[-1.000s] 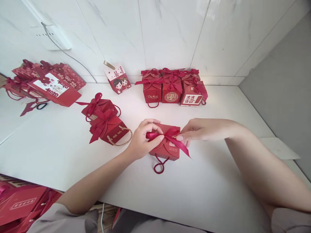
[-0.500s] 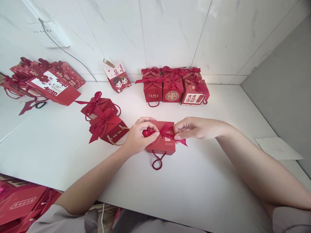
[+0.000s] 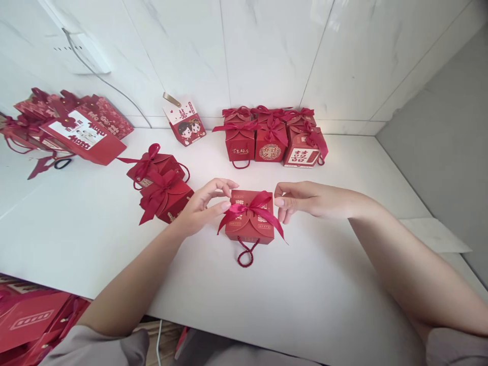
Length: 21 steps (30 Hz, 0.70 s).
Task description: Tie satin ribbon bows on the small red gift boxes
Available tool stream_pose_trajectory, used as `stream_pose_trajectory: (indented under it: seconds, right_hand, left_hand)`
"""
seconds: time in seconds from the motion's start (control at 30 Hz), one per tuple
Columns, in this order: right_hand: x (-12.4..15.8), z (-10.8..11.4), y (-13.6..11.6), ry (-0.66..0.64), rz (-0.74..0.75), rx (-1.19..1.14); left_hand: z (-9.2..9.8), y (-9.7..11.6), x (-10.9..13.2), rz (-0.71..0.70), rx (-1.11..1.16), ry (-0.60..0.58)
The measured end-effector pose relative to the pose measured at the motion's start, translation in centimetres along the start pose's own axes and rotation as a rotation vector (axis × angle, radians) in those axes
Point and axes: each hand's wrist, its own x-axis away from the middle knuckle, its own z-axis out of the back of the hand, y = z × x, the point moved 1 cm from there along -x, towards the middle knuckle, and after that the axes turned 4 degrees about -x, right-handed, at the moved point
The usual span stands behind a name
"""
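The red box (image 3: pixel 249 235) sits on the bench (image 3: pixel 305 290) in the gap between the two hands, with the left hand (image 3: pixel 208 206) on one side of it and the right hand (image 3: pixel 301 201) on the other. The hands are apart from each other, and neither is clamped on anything: the left has thumb and forefinger spread, while the right is loosely bent with nothing visible in its fingers.

The left hand looks the nearer. Its thumb and forefinger tips are at the box's left edge, by the left loop of the ribbon bow (image 3: pixel 250 207); whether they touch it, I cannot tell. The right fingertips are just beside the opposite edge, with a slight gap showing.

The bow runs crosswise, roughly along the line from one hand to the other, its knot about midway between them and its tails slanting toward the wearer. The box top looks nearly square, so its long axis is hard to judge. The rope handle (image 3: pixel 246 258) lies on the wearer's side of both hands. Two bow-tied boxes (image 3: pixel 177 203) stand just beyond the left hand, partly hidden by it.
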Motion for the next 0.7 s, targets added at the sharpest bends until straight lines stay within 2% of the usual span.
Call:
stream_pose_trajectory:
  seconds: [0.1,0.13,0.27,0.43,0.57,0.7]
  right_hand:
    - [1.0,-1.7,-1.6,0.305,0.133,0.363]
    - [1.2,-2.4,-2.1,0.371,0.200,0.469]
    - [1.0,-5.2,-2.8,0.436,0.386,0.818]
    - [-0.1,-6.1,-2.0,0.541,0.436,1.127]
    - [-0.4,-5.8,-1.6,0.541,0.429,1.136]
    - [-0.5,-5.7,-1.4,0.553,0.331,0.815]
  left_hand:
    - [1.0,0.2,0.3,-0.027,-0.080,-0.017]
    - [1.1,0.2,0.3,-0.025,-0.113,-0.019]
    - [0.8,-0.2,0.3,-0.034,-0.135,-0.033]
    - [0.1,-0.9,0.1,0.024,0.001,-0.007]
    - [-0.8,-0.9,0.1,0.077,0.026,0.049]
    - [-2.0,-0.9,-0.2,0.091,0.029,0.105]
